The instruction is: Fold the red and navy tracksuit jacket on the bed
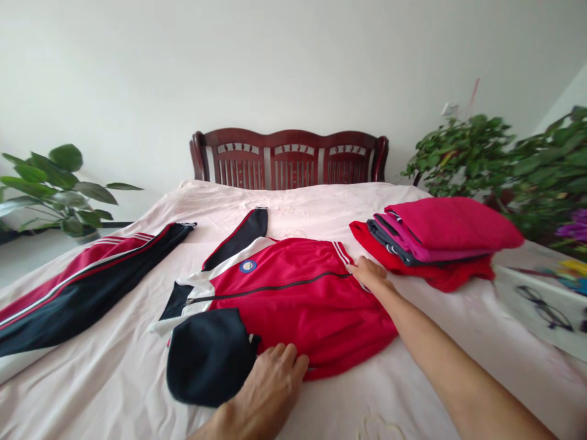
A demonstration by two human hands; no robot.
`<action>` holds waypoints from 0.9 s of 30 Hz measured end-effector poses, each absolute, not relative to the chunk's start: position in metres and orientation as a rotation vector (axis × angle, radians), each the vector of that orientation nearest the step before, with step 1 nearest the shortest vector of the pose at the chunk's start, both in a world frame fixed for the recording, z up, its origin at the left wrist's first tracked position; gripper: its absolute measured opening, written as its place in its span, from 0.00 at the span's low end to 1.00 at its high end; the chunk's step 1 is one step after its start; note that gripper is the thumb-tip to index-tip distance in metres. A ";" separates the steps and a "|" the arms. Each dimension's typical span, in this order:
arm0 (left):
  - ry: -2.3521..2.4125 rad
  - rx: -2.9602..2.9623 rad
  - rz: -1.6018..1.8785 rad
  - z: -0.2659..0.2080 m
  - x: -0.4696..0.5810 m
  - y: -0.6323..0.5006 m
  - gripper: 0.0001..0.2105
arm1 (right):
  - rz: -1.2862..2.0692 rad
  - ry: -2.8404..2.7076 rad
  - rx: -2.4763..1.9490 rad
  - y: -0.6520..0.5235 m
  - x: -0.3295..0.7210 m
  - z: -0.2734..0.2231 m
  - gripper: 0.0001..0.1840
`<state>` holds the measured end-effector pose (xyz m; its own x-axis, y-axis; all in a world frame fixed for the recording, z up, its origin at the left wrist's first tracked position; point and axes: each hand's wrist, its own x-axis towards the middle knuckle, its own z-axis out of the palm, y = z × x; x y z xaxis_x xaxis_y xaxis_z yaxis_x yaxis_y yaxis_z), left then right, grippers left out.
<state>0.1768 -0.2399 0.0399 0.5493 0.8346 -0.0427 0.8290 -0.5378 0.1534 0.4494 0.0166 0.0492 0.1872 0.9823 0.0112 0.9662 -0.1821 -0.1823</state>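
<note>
A red, white and navy zip-up track jacket (293, 269) lies front up on the bed, its collar to the left and its striped hem to the right. One navy sleeve (206, 351) is folded over the near side of the front, while the far sleeve points away. My left hand (275, 382) is closed on the jacket's near edge, beside the folded sleeve's cuff; its fingertips are partly hidden. At the hem, by the lower end of the zip, my right hand (371, 274) pinches the fabric.
Folded clothes (440, 232) form a stack on the right. Red and navy track pants (105, 275) lie at the left. Eyeglasses (545, 305) rest on a white surface at the right edge. Potted plants (64, 189) flank the bed, with a wooden headboard (293, 140) behind.
</note>
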 end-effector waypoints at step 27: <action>1.980 1.878 0.807 0.050 -0.013 -0.243 0.19 | 0.375 -2.173 -1.336 -0.079 0.388 0.037 0.18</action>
